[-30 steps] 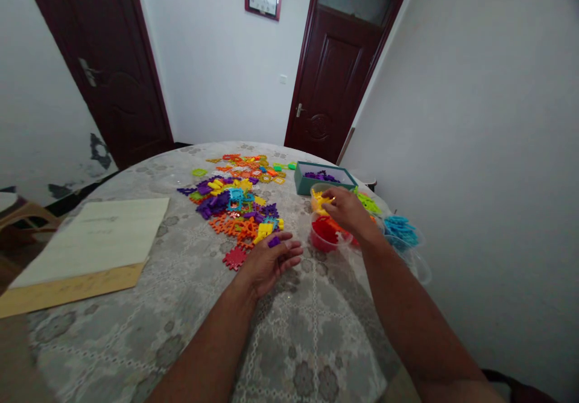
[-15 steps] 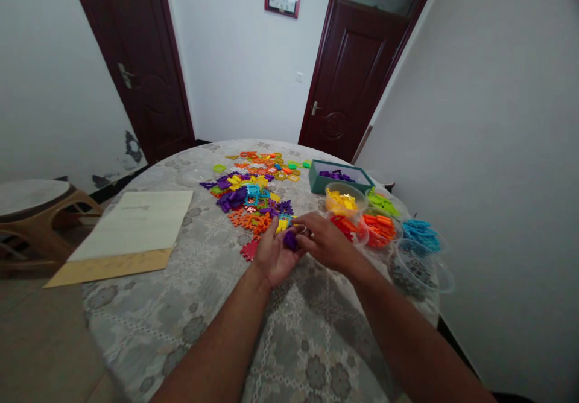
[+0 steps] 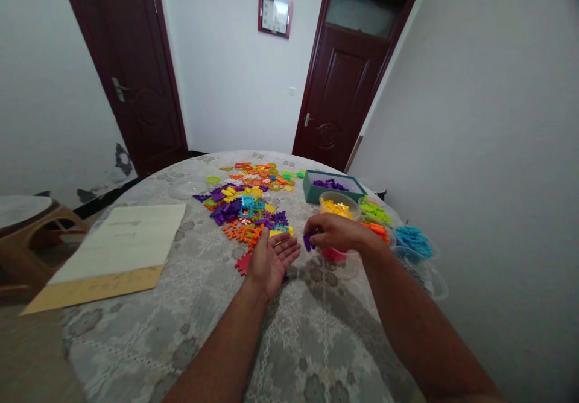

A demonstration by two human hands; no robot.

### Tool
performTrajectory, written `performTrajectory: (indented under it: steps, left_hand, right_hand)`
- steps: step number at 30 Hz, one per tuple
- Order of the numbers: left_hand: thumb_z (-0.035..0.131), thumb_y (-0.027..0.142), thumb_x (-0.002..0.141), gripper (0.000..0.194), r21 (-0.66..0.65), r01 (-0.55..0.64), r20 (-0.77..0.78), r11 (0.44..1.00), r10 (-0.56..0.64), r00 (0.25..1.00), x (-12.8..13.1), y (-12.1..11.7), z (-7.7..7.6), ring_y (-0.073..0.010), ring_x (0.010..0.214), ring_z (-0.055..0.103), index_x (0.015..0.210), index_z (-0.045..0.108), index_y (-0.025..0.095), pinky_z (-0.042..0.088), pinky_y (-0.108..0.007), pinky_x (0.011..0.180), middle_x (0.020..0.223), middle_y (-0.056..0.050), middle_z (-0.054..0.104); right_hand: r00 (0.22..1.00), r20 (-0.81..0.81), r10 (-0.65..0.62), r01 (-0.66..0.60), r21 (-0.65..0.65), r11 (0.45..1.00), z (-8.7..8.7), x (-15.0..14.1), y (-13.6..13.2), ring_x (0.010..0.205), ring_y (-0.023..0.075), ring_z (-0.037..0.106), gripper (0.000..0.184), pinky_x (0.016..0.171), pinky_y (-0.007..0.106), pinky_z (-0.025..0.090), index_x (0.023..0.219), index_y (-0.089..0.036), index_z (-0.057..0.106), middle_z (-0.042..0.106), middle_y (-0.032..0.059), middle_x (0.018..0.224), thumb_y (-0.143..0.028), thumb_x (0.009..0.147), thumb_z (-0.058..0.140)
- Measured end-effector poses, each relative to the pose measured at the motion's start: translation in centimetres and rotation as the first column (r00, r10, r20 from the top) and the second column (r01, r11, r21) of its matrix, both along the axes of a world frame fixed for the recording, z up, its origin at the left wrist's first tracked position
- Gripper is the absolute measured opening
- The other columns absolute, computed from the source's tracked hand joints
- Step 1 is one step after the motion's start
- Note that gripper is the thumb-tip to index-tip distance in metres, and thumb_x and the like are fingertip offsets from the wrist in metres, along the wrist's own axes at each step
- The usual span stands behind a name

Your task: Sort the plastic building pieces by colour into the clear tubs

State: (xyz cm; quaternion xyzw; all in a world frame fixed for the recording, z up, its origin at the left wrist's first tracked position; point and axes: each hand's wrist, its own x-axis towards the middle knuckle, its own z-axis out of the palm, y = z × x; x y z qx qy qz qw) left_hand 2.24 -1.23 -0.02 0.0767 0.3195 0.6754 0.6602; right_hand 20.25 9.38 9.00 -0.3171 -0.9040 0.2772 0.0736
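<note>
My left hand (image 3: 271,263) lies palm up over the table, fingers stretched out, with nothing on the palm. It is at the near edge of a mixed pile of plastic building pieces (image 3: 244,207) in purple, orange, yellow and blue. To its right, my right hand (image 3: 332,232) pinches a purple building piece (image 3: 309,241) between thumb and fingers. Under and behind that hand are a clear tub of yellow pieces (image 3: 335,209) and a partly hidden tub of red pieces (image 3: 333,254). A red piece (image 3: 243,264) lies just left of my left hand.
A green box (image 3: 312,193) with purple pieces stands at the back right. Tubs of lime pieces (image 3: 375,210), orange pieces (image 3: 377,230), blue pieces (image 3: 414,241) and grey pieces (image 3: 414,267) line the right side. Paper sheets (image 3: 122,240) lie at the left; a stool (image 3: 27,210) stands beyond.
My right hand has drawn away to the right from my left palm, carrying the purple piece. My left hand has opened flat. The camera view has tilted up slightly.
</note>
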Motion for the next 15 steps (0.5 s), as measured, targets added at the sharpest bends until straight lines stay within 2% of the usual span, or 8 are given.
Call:
performTrajectory:
  steps: [2, 4, 6, 7, 8, 9, 13, 15]
  left_hand:
    - [0.044, 0.052, 0.106, 0.05, -0.015, -0.069, -0.019, 0.997, 0.069, 0.997, -0.2, 0.0, 0.1, -0.027, 0.088, 0.078, 0.105, 0.069, 0.009, 0.065, -0.041, 0.084, 0.097, -0.022, 0.076]
    - [0.044, 0.05, 0.107, 0.048, -0.015, -0.124, -0.019, 0.992, 0.124, 0.992, -0.4, 0.0, 0.3, -0.0264, 0.085, 0.078, 0.101, 0.069, 0.009, 0.066, -0.041, 0.082, 0.093, -0.021, 0.076]
    - [0.044, 0.049, 0.107, 0.046, -0.013, -0.166, -0.008, 0.986, 0.166, 0.986, -0.5, 0.0, 0.4, -0.026, 0.083, 0.077, 0.098, 0.068, 0.01, 0.066, -0.041, 0.081, 0.089, -0.02, 0.075]
    - [0.044, 0.048, 0.107, 0.045, -0.012, -0.185, -0.003, 0.983, 0.185, 0.983, -0.5, 0.0, 0.5, -0.0257, 0.082, 0.077, 0.097, 0.068, 0.011, 0.066, -0.041, 0.08, 0.087, -0.019, 0.075]
    - [0.044, 0.047, 0.107, 0.045, -0.008, -0.205, 0.001, 0.979, 0.205, 0.979, -0.6, 0.0, 0.5, -0.0254, 0.081, 0.077, 0.095, 0.068, 0.011, 0.066, -0.041, 0.08, 0.085, -0.018, 0.074]
    - [0.043, 0.047, 0.107, 0.045, -0.001, -0.223, 0.007, 0.975, 0.223, 0.975, -0.6, 0.0, 0.5, -0.0251, 0.08, 0.077, 0.095, 0.068, 0.011, 0.066, -0.042, 0.081, 0.083, -0.017, 0.074]
    - [0.042, 0.048, 0.108, 0.046, 0.026, -0.282, 0.004, 0.959, 0.282, 0.959, -0.9, 0.1, 0.5, -0.0227, 0.076, 0.074, 0.092, 0.067, 0.013, 0.066, -0.043, 0.082, 0.079, -0.012, 0.072]
    - [0.043, 0.048, 0.107, 0.046, 0.032, -0.319, -0.02, 0.947, 0.32, 0.947, -1.1, 0.1, 0.5, -0.0209, 0.075, 0.072, 0.09, 0.068, 0.014, 0.065, -0.04, 0.08, 0.079, -0.01, 0.071]
  right_hand:
    - [0.967, -0.121, -0.226, 0.242, 0.144, 0.959, 0.6, 1.0, 3.2, 0.077, 0.0179, 0.069, 0.018, 0.071, 0.028, 0.052, 0.096, -0.022, 0.078, 0.077, 0.0016, 0.088, -0.019, 0.084, 0.065]
    - [0.814, -0.374, -0.444, 0.56, 0.304, 0.771, 1.1, 1.9, 5.8, 0.086, 0.0214, 0.07, 0.026, 0.082, 0.033, 0.055, 0.105, -0.02, 0.077, 0.078, 0.0065, 0.1, -0.022, 0.084, 0.063]
    - [0.634, -0.586, -0.506, 0.76, 0.347, 0.55, 1.3, 2.5, 7.2, 0.097, 0.0254, 0.07, 0.038, 0.094, 0.04, 0.054, 0.12, -0.016, 0.075, 0.076, 0.0139, 0.116, -0.026, 0.086, 0.062]
    - [0.582, -0.643, -0.497, 0.799, 0.341, 0.495, 1.3, 2.7, 7.2, 0.1, 0.0268, 0.07, 0.042, 0.097, 0.043, 0.053, 0.124, -0.013, 0.073, 0.075, 0.0166, 0.12, -0.028, 0.087, 0.06]
    - [0.564, -0.672, -0.48, 0.808, 0.329, 0.489, 1.1, 2.6, 6.8, 0.101, 0.0275, 0.07, 0.043, 0.099, 0.044, 0.053, 0.125, -0.012, 0.073, 0.075, 0.0176, 0.121, -0.029, 0.088, 0.059]
    - [0.575, -0.678, -0.459, 0.791, 0.317, 0.523, 0.8, 2.4, 5.9, 0.1, 0.0274, 0.07, 0.04, 0.099, 0.044, 0.053, 0.122, -0.013, 0.074, 0.075, 0.0167, 0.119, -0.031, 0.09, 0.057]
    - [0.738, -0.597, -0.315, 0.563, 0.287, 0.775, -2.3, -0.4, -0.1, 0.092, 0.0229, 0.071, 0.026, 0.09, 0.037, 0.055, 0.105, -0.02, 0.077, 0.077, 0.009, 0.103, -0.03, 0.097, 0.053]
    - [0.806, -0.542, -0.237, 0.442, 0.284, 0.851, -4.9, -2.3, -3.1, 0.092, 0.0218, 0.07, 0.021, 0.089, 0.035, 0.055, 0.104, -0.021, 0.075, 0.076, 0.0079, 0.099, -0.025, 0.097, 0.055]
